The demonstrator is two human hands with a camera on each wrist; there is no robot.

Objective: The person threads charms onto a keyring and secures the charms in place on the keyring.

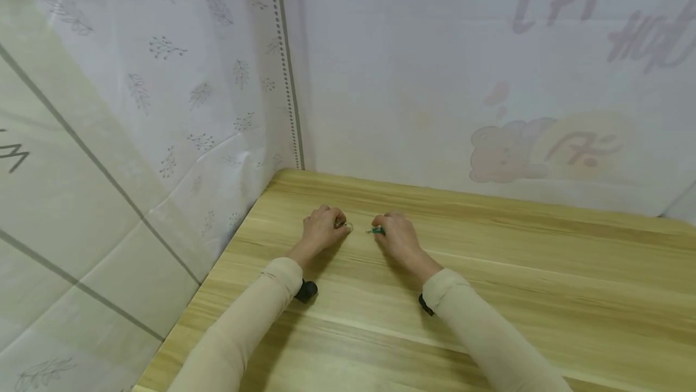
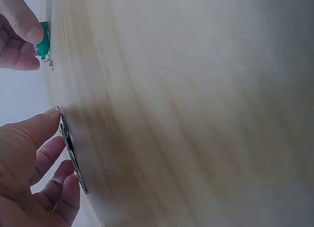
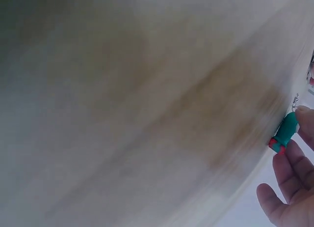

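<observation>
My left hand (image 1: 324, 227) pinches a metal ring (image 1: 350, 227) with something dark and metallic attached. In the left wrist view this metal piece (image 2: 72, 156) shows nearly edge-on along the thumb and fingertips, so whether it is a key cannot be told. Across a small gap, my right hand (image 1: 399, 235) pinches a small green keychain charm (image 3: 287, 127) between thumb and fingers. Red parts show at the charm's lower end, and a short silver chain (image 3: 295, 99) hangs free from its other end. The ring and the chain are apart.
Both hands are over a wood-grain table (image 1: 516, 271), towards its far left corner. Behind it hangs a pale printed curtain (image 1: 391, 78), with another patterned sheet (image 1: 190, 78) along the left side. Dark wrist cameras (image 1: 307, 291) sit under the sleeves.
</observation>
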